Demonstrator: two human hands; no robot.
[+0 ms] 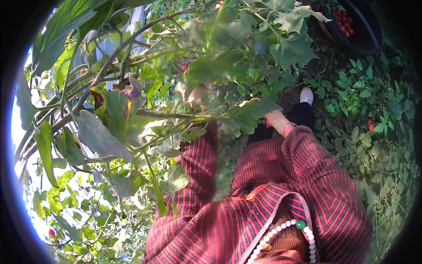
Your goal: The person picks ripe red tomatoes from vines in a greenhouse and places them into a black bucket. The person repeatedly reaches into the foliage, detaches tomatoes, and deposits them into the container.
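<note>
My left hand [197, 95] reaches up among tomato leaves, which hide much of it and blur its fingers. Near it, a small red tomato [183, 68] shows through the foliage. Lower and to the right, my right hand [277, 120] is curled, with a red tomato [268, 123] showing at its fingers. A broad tomato leaf [252, 114] covers part of that hand, so how many tomatoes it holds is hidden. Both arms wear red-and-dark striped sleeves.
Thick tomato stems [99, 77] cross the left side close to the camera. A dark bucket [364, 44] with red tomatoes [344, 23] inside stands at the upper right. More red tomatoes [371, 124] lie among low plants. My shoe [306, 95] rests on the soil.
</note>
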